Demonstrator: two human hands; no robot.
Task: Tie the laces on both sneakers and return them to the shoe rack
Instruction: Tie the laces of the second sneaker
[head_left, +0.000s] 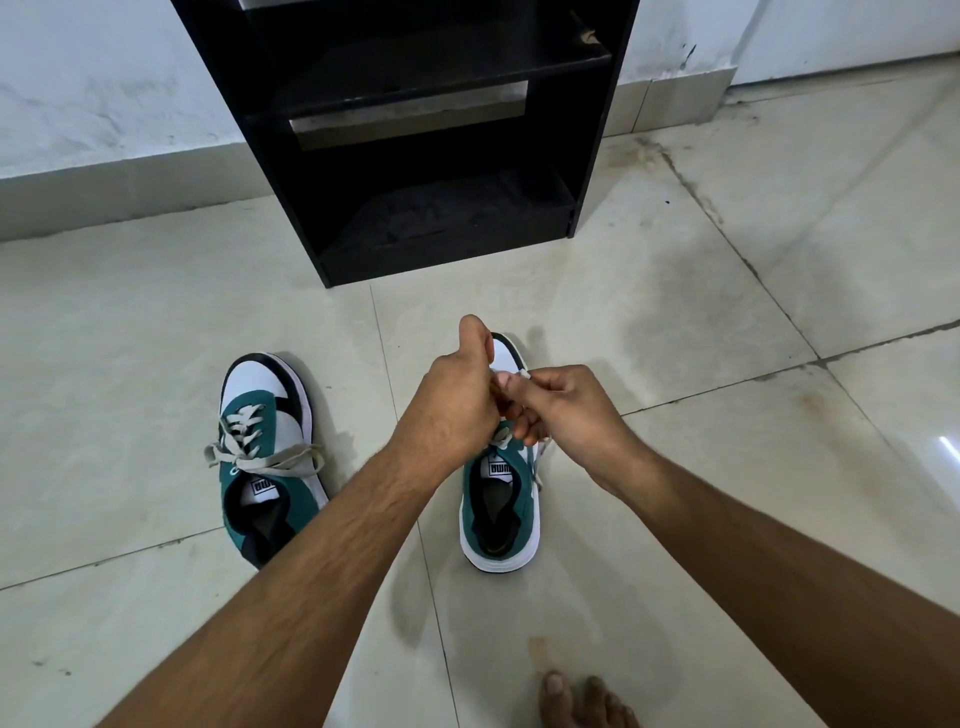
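Two teal, white and black sneakers stand on the tiled floor, toes pointing at the rack. The left sneaker has its grey laces in a bow across the tongue. Over the right sneaker, my left hand and my right hand meet, both pinching its white lace. My hands hide the lacing; one lace end hangs down the shoe's right side. The black shoe rack stands against the wall straight ahead, its shelves holding nothing I can see.
Pale glossy floor tiles with dark grout lines lie all around. A white wall with a grey skirting runs behind the rack. My bare toes show at the bottom edge, right of centre.
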